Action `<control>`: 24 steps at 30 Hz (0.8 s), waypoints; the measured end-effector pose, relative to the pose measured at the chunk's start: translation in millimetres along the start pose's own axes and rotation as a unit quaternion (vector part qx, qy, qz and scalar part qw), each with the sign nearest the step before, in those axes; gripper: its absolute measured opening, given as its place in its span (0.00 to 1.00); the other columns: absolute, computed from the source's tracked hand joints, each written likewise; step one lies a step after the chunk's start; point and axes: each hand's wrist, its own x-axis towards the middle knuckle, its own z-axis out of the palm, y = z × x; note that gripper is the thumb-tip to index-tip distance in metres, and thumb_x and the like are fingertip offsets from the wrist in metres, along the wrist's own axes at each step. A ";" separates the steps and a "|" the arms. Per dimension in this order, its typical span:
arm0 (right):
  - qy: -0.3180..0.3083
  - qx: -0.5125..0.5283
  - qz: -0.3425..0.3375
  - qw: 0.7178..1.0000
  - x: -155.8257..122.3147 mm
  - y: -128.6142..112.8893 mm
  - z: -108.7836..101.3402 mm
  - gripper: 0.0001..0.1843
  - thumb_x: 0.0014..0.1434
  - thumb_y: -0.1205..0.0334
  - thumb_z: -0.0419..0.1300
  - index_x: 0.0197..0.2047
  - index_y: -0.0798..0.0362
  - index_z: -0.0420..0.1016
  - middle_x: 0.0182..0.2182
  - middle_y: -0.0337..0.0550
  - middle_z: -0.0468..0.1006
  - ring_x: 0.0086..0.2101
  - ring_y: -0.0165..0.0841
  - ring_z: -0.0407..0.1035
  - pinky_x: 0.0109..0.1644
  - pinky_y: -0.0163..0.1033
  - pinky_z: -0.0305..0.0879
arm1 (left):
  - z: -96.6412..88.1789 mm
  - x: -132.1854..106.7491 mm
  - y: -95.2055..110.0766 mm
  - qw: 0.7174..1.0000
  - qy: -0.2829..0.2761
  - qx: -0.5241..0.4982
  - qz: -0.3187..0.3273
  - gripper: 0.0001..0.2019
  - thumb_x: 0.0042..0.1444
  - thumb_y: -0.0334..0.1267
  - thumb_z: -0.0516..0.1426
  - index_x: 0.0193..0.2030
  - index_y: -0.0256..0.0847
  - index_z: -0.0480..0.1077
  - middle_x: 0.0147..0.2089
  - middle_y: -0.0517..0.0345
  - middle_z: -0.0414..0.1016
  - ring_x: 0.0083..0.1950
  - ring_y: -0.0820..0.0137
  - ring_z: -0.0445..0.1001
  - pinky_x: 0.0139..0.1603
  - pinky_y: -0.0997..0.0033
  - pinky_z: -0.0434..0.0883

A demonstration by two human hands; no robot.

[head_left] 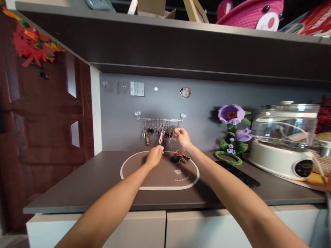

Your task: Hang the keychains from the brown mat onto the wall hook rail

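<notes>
A clear rail (160,120) on the grey back wall carries several hanging key bunches (151,131), one with a pink strap (161,137) and one with a brown tag (147,138). My right hand (183,138) is raised at the rail's right end, thumb and finger pinched on a key ring (173,131). Lower down, my left hand (154,155) is closed just below the pink strap; its fingers are partly hidden and what they hold cannot be made out. Another key bunch (183,159) with a red piece lies on the brown oval mat (160,175), under my right hand.
Overhead runs a dark shelf (165,44) with a pink plush basket (250,17). At right on the counter (85,186) stand purple artificial flowers (231,115), a black flat panel (240,175) and a white appliance with a clear top (279,155). A brown door (46,144) is at left.
</notes>
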 end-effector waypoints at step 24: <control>0.087 -0.125 0.010 0.988 56.2 10.5 28.3 0.03 0.50 0.65 0.51 0.26 0.54 0.62 0.22 0.38 0.66 0.23 0.26 0.63 0.28 0.37 0.67 | 1.8 3.6 -0.4 0.999 0.010 0.036 0.010 0.15 0.58 0.41 0.43 0.30 0.38 0.66 0.27 0.58 0.72 0.27 0.74 0.68 0.31 0.75 0.62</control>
